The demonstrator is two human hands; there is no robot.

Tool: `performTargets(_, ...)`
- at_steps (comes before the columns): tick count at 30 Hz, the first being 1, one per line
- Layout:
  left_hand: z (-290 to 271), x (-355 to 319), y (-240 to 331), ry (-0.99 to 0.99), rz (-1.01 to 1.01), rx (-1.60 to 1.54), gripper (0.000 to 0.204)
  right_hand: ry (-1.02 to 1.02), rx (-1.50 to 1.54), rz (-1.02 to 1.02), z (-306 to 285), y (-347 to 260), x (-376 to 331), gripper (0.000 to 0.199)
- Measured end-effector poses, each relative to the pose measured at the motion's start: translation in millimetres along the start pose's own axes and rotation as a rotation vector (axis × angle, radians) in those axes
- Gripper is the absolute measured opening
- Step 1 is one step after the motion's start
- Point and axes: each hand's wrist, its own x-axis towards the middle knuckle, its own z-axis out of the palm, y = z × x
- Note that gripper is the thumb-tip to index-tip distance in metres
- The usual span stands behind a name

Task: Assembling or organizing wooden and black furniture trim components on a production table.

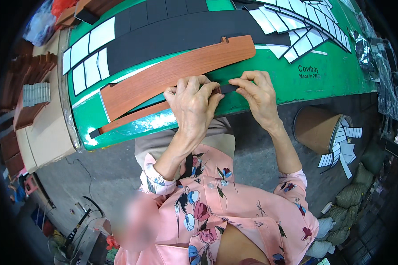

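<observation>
My left hand (191, 104) is closed around the right end of a narrow reddish-brown wooden strip (135, 120) near the table's front edge. A small black piece (228, 88) sticks out from that end, between my hands. Thumb and fingertips of my right hand (257, 95) pinch the piece's outer side. At the strip's left end sits another small black square (94, 133). Just beyond my hands lies a wide wooden board (177, 68) with notched edges, tilted across a black sheet (177, 37). My left fingers hide where strip and black piece meet.
The green tabletop (296, 84) carries white-faced sheets of black pieces (90, 46) at left and a loose pile of them (300, 26) at far right. A brown bin (311, 130) with white scraps stands below right. Cardboard (48, 132) and stacked wooden parts (31, 79) flank the left.
</observation>
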Motion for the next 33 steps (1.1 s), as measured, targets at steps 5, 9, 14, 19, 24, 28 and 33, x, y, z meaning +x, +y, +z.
performTargets(5,-0.8,1.0,0.8,0.002,-0.004,0.004,0.025,-0.002,0.009,0.000,1.8,1.0,0.2,0.027)
performTargets(9,0.1,1.1,0.8,0.005,-0.002,0.001,0.026,-0.007,0.020,0.008,2.3,2.4,-0.2,0.028)
performTargets(14,0.6,0.5,-0.5,0.010,0.001,-0.007,0.026,-0.004,0.009,-0.013,2.7,2.9,1.0,0.031)
performTargets(19,0.0,0.6,0.2,0.004,0.002,-0.004,0.026,-0.015,0.010,-0.014,1.7,3.4,1.2,0.030)
performTargets(24,-1.2,0.7,1.6,-0.005,0.016,0.006,0.028,-0.061,0.018,0.005,-0.4,4.3,-0.2,0.026)
performTargets(28,-1.1,0.7,0.7,0.021,0.068,-0.018,0.028,-0.111,0.222,0.112,-6.2,6.6,-1.6,0.026)
performTargets(33,0.3,0.1,-1.2,0.011,0.105,-0.012,0.025,-0.042,0.297,0.194,-9.4,17.5,-11.2,0.026)
